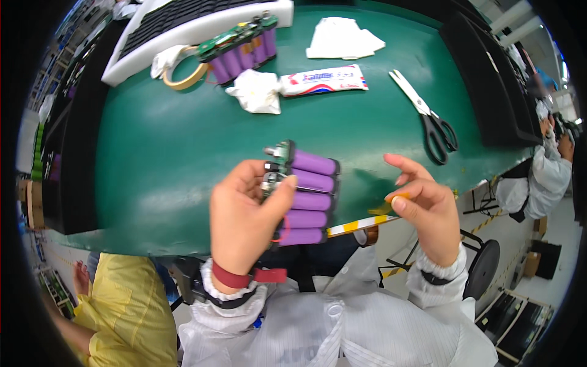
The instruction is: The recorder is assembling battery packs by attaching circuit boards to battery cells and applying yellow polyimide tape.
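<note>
My left hand (244, 214) is closed around the circuit-board end of a battery pack (309, 202), its thumb across the top. The pack has a row of several purple cylindrical cells, a green circuit board at its left end and a thin red wire near its lower edge. To the right of the pack, my right hand (428, 208) pinches a small amber strip of tape (397, 197) between thumb and finger, apart from the pack. The other fingers of that hand are raised and partly bent.
Farther back lie a second purple battery pack (241, 55), a tape roll (186, 74), a crumpled white wipe (257, 92), a white tube (324, 80) and white cloths (342, 38). Scissors (428, 116) lie right. Black bins (489, 79) flank the green table. A person in yellow (128, 306) is at left.
</note>
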`<state>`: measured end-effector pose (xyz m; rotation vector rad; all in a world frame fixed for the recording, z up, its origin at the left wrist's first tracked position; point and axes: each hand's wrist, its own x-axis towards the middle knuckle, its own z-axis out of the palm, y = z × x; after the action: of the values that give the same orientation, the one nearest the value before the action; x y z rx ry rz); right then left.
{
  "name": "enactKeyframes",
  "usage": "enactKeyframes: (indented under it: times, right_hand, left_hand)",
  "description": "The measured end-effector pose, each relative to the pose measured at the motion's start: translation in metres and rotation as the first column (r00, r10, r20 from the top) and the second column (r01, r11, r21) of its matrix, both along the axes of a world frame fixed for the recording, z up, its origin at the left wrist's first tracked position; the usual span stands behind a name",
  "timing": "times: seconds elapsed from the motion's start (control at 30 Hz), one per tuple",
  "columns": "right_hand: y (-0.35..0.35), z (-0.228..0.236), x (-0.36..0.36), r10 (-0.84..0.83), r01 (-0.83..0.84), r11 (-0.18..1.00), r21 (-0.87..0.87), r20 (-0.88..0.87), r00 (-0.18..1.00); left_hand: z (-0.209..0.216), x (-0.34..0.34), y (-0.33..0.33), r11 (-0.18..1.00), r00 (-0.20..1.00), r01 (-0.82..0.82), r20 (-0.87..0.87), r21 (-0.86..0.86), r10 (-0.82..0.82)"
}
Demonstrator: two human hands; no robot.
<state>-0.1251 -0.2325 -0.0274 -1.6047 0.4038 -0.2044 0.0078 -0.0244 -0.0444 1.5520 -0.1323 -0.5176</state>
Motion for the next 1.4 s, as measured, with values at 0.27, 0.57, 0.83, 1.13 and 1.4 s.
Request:
enactKeyframes:
  times: [0.27, 0.57, 0.83, 1.13, 1.4]
  right_hand:
    - [0.068, -0.008, 0.034, -0.077, 0.163, 0.866, -0.473, 0.196, 0.978]
    - [0.088, -0.014, 0.052, -0.033, 0.166, 0.519, -0.839, 0.175, 0.984]
    - [0.096, -0.021, 0.054, -0.049, 0.204, 0.442, -0.874, 0.204, 0.978]
    - [0.095, -0.023, 0.055, -0.069, 0.226, 0.424, -0.877, 0.218, 0.974]
    - [0.096, -0.026, 0.053, -0.043, 0.200, 0.440, -0.876, 0.202, 0.978]
  left_hand:
    - [-0.006, -0.006, 0.015, 1.000, 0.994, -0.026, -0.108, -0.009, 0.025]
    - [-0.019, -0.004, 0.024, 0.999, 0.984, -0.011, -0.176, -0.042, 0.004]
    - [-0.025, -0.007, 0.022, 0.992, 0.988, -0.067, -0.147, -0.108, 0.051]
    - [-0.024, -0.010, 0.024, 0.994, 0.989, -0.059, -0.138, -0.090, 0.046]
    - [-0.023, -0.010, 0.022, 0.993, 0.989, -0.072, -0.133, -0.090, 0.059]
